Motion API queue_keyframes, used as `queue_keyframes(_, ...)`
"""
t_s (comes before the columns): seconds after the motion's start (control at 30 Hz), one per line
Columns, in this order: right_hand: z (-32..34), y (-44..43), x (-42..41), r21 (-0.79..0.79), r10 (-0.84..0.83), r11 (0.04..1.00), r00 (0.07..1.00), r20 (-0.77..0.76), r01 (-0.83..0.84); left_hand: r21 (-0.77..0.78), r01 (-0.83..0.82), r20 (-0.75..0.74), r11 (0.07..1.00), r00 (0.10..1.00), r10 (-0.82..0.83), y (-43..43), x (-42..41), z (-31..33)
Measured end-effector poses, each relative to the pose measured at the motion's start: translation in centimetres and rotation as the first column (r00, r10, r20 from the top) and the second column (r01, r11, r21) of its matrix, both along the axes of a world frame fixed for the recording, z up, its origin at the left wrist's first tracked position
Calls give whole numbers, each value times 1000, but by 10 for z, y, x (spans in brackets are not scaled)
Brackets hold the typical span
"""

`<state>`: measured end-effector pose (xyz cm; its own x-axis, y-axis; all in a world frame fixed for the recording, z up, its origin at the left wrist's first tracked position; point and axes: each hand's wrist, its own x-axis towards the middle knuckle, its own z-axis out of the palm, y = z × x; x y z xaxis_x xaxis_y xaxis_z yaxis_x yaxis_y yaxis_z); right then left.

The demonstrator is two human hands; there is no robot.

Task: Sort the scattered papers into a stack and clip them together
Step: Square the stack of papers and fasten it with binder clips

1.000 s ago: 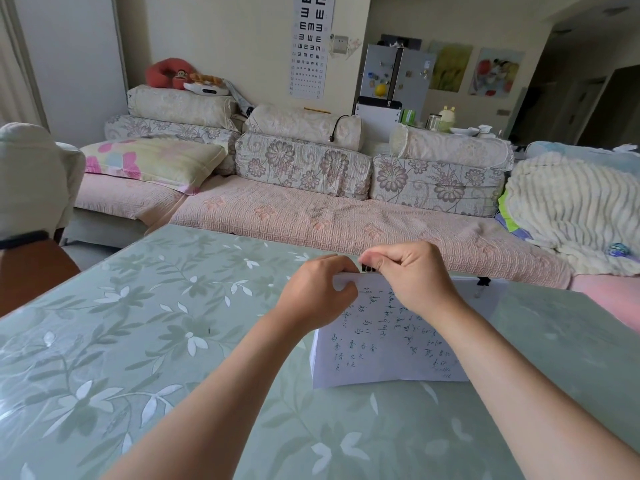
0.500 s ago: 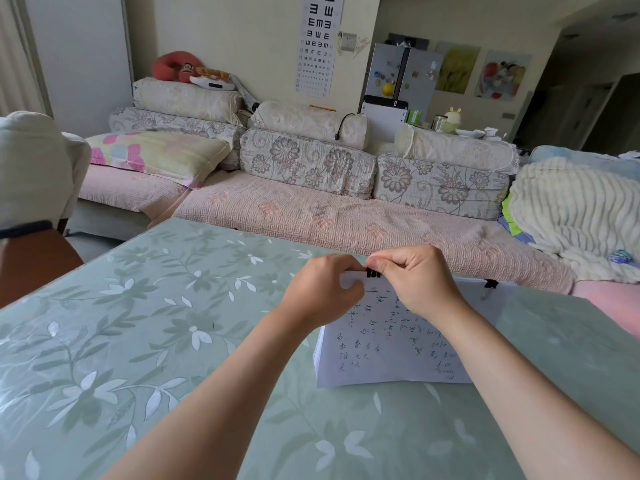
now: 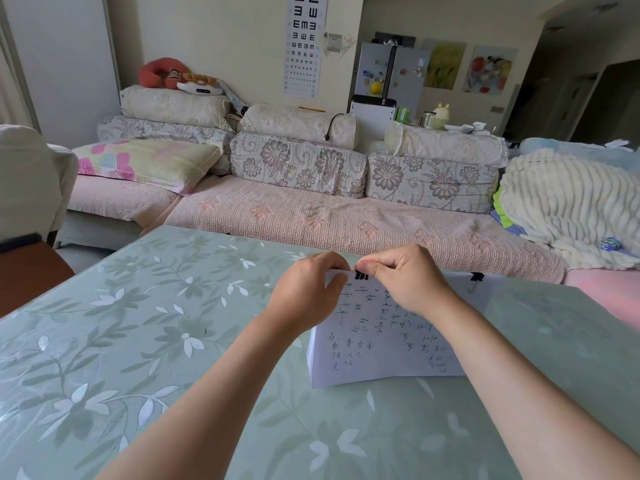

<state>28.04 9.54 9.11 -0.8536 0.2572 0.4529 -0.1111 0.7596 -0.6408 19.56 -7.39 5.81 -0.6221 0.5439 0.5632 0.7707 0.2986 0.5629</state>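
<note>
We see a stack of papers (image 3: 374, 344), its top sheet covered in handwriting, lying on the green floral table (image 3: 138, 341). Both hands meet at the far edge of the stack, close together and almost touching. The left hand (image 3: 304, 296) curls its fingers over that edge near the stack's far left corner and pinches the sheets. The right hand (image 3: 405, 278) sits just to the right of it, thumb and forefinger pinched on a black binder clip (image 3: 361, 276) that sits on the stack's far edge. We can see only a small part of the clip between the two hands, so we cannot tell how far it bites onto the sheets.

To the right of the stack, partly hidden by the right forearm, lie more white sheets (image 3: 491, 289), with a second binder clip (image 3: 477, 277) on their far edge. Beyond the stack runs a long sofa (image 3: 311, 216) with flowered cushions. Beyond and to the right of the stack a cream ribbed blanket (image 3: 568, 202) is heaped on the sofa, and beyond and to the left lies a pink-flowered pillow (image 3: 145, 161). Far beyond the stack an eye chart (image 3: 304, 46) hangs on the wall.
</note>
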Motion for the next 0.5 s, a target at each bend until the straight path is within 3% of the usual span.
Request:
queue_keyframes(0.13,-7,-2,0,-15,-24,1000,998,-55,23,-7,-27,-13,1000,1000,27,1,0,-3)
queue_keyframes(0.3,-12,4,4,-1,26,1000,999,33,-26,-38,-41,-14,998,999,41,4,3,-4)
queue_keyframes(0.43,-1,2,7,-80,60,995,996,-65,-66,-18,-56,-28,998,998,55,4,0,3)
queue_keyframes(0.5,2,2,6,-31,37,999,995,-91,-40,-17,-68,-38,998,997,67,2,0,3)
